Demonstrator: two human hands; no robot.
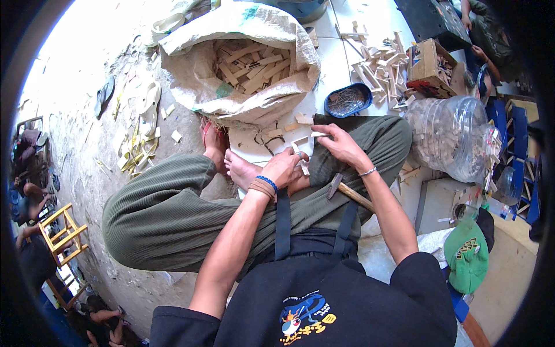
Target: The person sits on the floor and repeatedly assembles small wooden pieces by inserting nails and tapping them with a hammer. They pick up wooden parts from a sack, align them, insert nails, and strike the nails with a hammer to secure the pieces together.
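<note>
My left hand [284, 166] and right hand [341, 146]: each pinching 1 small wood piece [301, 155]; hammer [350, 194] on my lap.

Open woven sack [191, 63] of wooden offcuts at floor's far edge. Blue tray [347, 100] of nails just right of it. Clear plastic jug [454, 136] far right; green cap [466, 257] near it. Small yellow wooden stool [63, 234] at left edge.
</note>
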